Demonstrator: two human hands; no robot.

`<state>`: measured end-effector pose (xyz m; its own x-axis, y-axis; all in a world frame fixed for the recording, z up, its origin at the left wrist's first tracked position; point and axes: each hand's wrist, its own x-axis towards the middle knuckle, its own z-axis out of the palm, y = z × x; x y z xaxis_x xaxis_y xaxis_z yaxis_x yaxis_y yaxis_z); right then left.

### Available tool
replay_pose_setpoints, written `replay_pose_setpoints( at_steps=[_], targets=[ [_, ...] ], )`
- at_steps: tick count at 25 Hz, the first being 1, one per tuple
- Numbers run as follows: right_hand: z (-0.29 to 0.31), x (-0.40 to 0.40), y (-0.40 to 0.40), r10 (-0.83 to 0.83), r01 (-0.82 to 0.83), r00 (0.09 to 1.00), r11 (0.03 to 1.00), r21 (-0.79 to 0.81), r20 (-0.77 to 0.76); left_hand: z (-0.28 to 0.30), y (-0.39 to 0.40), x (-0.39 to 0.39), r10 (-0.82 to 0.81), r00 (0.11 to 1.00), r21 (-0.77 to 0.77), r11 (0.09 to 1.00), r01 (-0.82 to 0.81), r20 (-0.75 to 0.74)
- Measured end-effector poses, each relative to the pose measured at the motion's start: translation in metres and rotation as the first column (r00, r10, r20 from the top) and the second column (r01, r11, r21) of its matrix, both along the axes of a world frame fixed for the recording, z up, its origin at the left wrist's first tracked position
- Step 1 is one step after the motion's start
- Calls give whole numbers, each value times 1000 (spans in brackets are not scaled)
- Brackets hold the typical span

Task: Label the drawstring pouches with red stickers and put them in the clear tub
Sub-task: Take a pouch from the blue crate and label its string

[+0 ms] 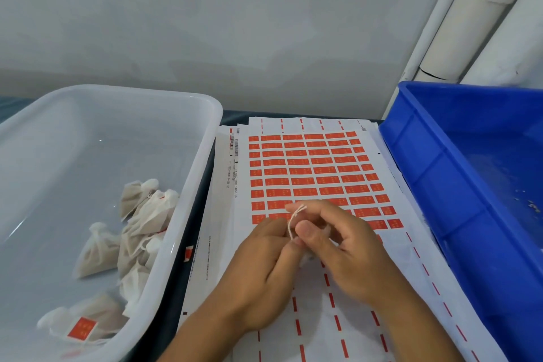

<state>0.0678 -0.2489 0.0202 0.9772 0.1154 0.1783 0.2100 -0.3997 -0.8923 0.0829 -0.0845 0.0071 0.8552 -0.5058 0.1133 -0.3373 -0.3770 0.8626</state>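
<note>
Both of my hands meet over the lower part of the red sticker sheet (311,167). My left hand (258,270) and my right hand (343,247) pinch a white drawstring (293,222) between their fingertips. The pouch it belongs to is almost wholly hidden under my right hand. The clear tub (188,214) stands on the left and holds several beige drawstring pouches (141,232). One pouch (82,328) near the tub's front shows a red sticker.
A blue crate (440,173) stands at the right, tilted, with small crumbs inside. More sticker sheets lie stacked under the top one. A loose red sticker (188,253) lies by the tub's right wall. A grey wall and white pipes rise behind.
</note>
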Motion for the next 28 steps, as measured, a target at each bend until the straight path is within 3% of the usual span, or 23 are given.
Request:
replay_pose_setpoints(
  at_steps=[3,6,10,14,25,28],
  targets=[
    [-1,0,-1,2,-2,1000,1000,7,-1,6,0,0,39,987,-169,983,-66,-159],
    [0,-1,-1,-5,5,1000,1000,24,6,6,3,2,98,955,-159,976,-147,-279],
    [-2,-3,-3,30,-32,999,999,39,28,8,6,7,164,944,-106,974,-201,-287],
    [-1,-3,-4,41,-41,997,999,0,64,11,8,9,174,913,-199,945,-260,-368],
    [-4,-3,-5,70,-18,979,966,-257,191,8,8,9,269,823,-227,876,-425,-501],
    [-3,-5,-4,50,-8,987,964,-264,152,8,10,10,254,856,-230,893,-386,-450]
  ],
)
